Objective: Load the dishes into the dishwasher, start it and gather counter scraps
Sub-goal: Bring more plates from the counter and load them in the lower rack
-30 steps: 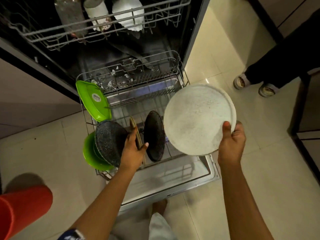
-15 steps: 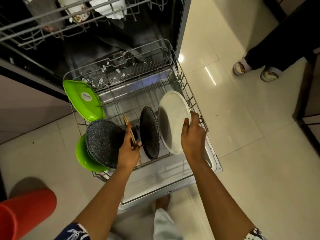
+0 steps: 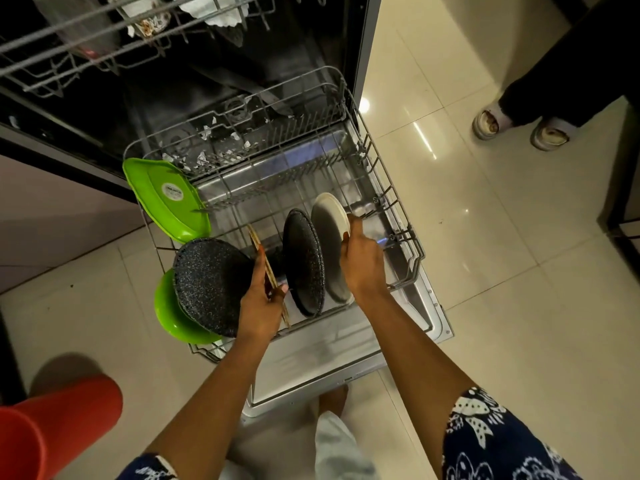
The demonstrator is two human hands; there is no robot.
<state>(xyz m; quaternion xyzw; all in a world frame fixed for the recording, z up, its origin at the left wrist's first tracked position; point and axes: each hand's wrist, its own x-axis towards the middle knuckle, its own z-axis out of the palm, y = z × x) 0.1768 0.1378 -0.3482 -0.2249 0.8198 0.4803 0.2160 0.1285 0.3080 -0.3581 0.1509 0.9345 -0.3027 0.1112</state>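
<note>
Right hand [image 3: 363, 263] holds white plate [image 3: 329, 233] upright in lower rack [image 3: 379, 161] — left hand [image 3: 259, 306] grips thin brown dish [image 3: 254, 237].

Home kitchen, by every sign. A built-in dishwasher [image 3: 311, 355] sits in a cabinet run, door dropped flat, lower rack [image 3: 388, 188] rolled out over it. The rack carries mixed household crockery on edge: green plates [image 3: 166, 199] at its left end, then dark speckled plates [image 3: 304, 261], a thin brown plate [image 3: 254, 239] and a white plate [image 3: 329, 237]. The upper rack [image 3: 104, 57] holds pale pieces, only partly in view. Pale cabinet front [image 3: 52, 209] left of the dishwasher. Glossy cream floor tiles [image 3: 485, 271] around it, a lamp mirrored in them. Right of the dishwasher, a second person's feet in house slippers [image 3: 488, 123]. Red plastic container [image 3: 59, 424] on the floor, left of the door.
</note>
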